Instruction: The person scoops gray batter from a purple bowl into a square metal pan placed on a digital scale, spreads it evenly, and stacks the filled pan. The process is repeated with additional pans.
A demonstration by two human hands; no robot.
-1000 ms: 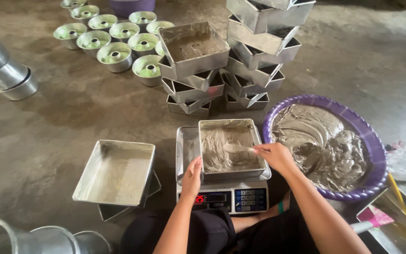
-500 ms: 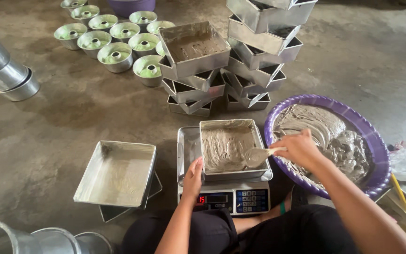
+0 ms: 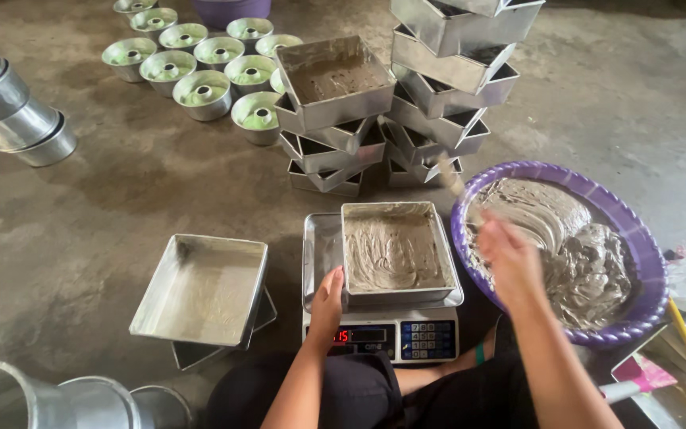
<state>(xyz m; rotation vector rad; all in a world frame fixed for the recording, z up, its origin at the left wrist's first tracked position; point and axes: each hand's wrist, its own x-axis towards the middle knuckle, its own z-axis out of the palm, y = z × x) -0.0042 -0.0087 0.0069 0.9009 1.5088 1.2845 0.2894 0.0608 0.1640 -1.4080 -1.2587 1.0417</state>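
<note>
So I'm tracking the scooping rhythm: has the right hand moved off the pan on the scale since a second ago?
Yes. The right hand has swung rightward, off the batter-filled pan and over the rim of the purple basin.

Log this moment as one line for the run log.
left hand: on filled pan edge | pan: on scale | right hand: blurred over purple batter basin | empty pan: left of scale

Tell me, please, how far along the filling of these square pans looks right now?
Done: one filled pan tops the stacks. In hand: the left hand steadies a battered pan on the scale; the right hand is over the purple basin. Left: an empty pan waits.
</note>
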